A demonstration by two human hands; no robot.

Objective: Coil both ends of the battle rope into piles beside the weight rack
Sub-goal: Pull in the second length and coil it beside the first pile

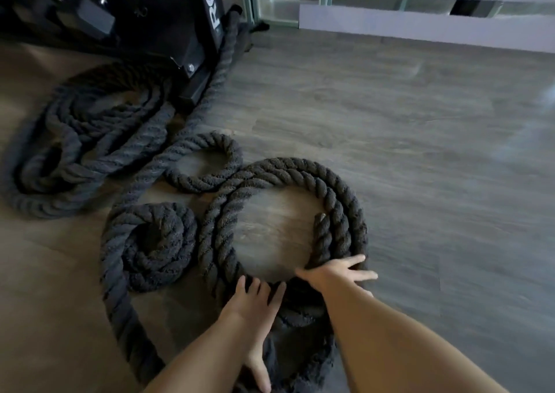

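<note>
While both hands press flat on the near arc of the big ring, the battle rope (288, 170) lies in several separate heaps across the wood floor (420, 152). The left hand (255, 305) rests palm-down with fingers spread on the rope at the bottom of the ring, not wrapped around it; the right hand (336, 272) lies just beside it, also splayed open, fingertips reaching over the outer turns. Held that way, the hands seem to be pushing the turns together and flattening them so the loop keeps its round shape instead of springing apart, which suits a thick, stiff rope like this. A free end (319, 221) pokes up inside the ring on its right side, so this pile looks close to finished. Just left of the ring sits a small tight spiral (156, 245), touching it, and a loose loop (207, 161) lies behind them. Farther left a looser, messier heap (84, 140) spreads beside the foot of the black weight rack (192, 32), and a strand runs up along the rack's edge toward its back. How that strand is anchored is hidden behind the rack. The nearest stretch of rope under the forearms is dark and blurred, and it runs off the bottom edge, so I cannot tell how it joins the ring.
</note>
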